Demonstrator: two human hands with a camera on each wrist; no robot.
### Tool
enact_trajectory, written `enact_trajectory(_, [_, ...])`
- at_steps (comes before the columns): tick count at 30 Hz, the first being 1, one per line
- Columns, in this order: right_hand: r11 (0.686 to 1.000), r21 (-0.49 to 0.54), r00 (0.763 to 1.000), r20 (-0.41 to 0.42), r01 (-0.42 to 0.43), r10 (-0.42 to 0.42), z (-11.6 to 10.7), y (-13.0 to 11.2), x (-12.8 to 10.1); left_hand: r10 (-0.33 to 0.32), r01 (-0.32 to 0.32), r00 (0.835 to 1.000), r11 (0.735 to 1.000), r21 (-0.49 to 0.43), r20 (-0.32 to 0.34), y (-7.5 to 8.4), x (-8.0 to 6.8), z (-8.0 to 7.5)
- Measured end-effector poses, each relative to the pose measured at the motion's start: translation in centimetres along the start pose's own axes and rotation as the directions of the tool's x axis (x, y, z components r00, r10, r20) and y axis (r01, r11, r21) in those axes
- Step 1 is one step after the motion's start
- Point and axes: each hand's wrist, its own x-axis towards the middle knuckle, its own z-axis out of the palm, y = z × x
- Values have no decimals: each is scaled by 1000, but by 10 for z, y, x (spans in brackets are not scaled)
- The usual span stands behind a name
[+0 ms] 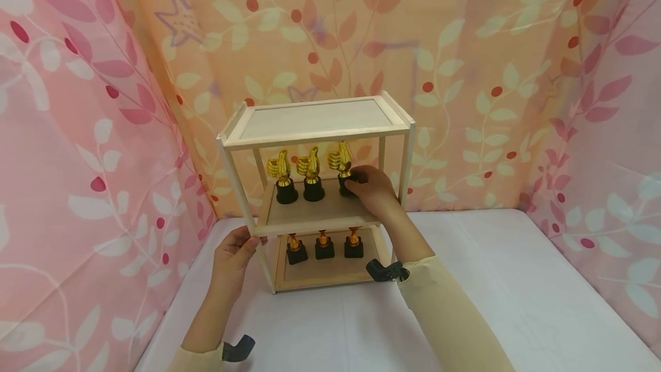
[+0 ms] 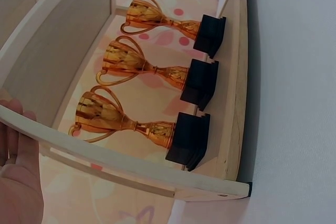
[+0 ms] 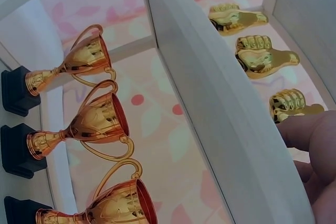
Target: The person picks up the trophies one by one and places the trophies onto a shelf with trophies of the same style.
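Thumbs-up trophy (image 1: 341,161), rightmost of three on middle shelf (image 1: 310,211) of wooden rack (image 1: 315,125): black base is pinched by right hand (image 1: 373,188), placement judged nearly complete, release outstanding. Rack's front left post is gripped by left hand (image 1: 234,254). Three cup trophies (image 1: 324,244) are stood on bottom shelf; top shelf is bare

Fabric-draped tabletop (image 1: 516,280) recording booth

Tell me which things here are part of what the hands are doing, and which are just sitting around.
In hand:
right hand gripping the rightmost thumbs-up trophy
left hand holding the wooden shelf at its front left post

Just sitting:
two other thumbs-up trophies
three cup trophies on the bottom shelf
white table
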Motion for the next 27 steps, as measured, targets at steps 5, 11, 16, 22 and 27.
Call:
enact_trajectory(5, [1000, 27, 1000, 10, -11, 11, 1, 2, -1, -6, 6, 1000, 1000, 1, -8, -2, -1, -1])
enact_trajectory(11, [1000, 19, 1000, 21, -7, 7, 2, 4, -2, -20, 20, 1000, 1000, 12, -10, -3, -1, -2])
enact_trajectory(16, [1000, 1, 999, 33, -2, 2, 3, 6, -1, -21, 21, 1000, 999, 25, -2, -3, -2, -3])
enact_trajectory(22, [1000, -14, 999, 34, 10, -9, 3, 7, 1, -17, 18, 1000, 999, 35, -7, -2, -2, -2])
enact_trajectory(27, [999, -25, 999, 26, 20, -19, 3, 7, 2, -17, 17, 1000, 999, 37, -9, -1, -1, -1])
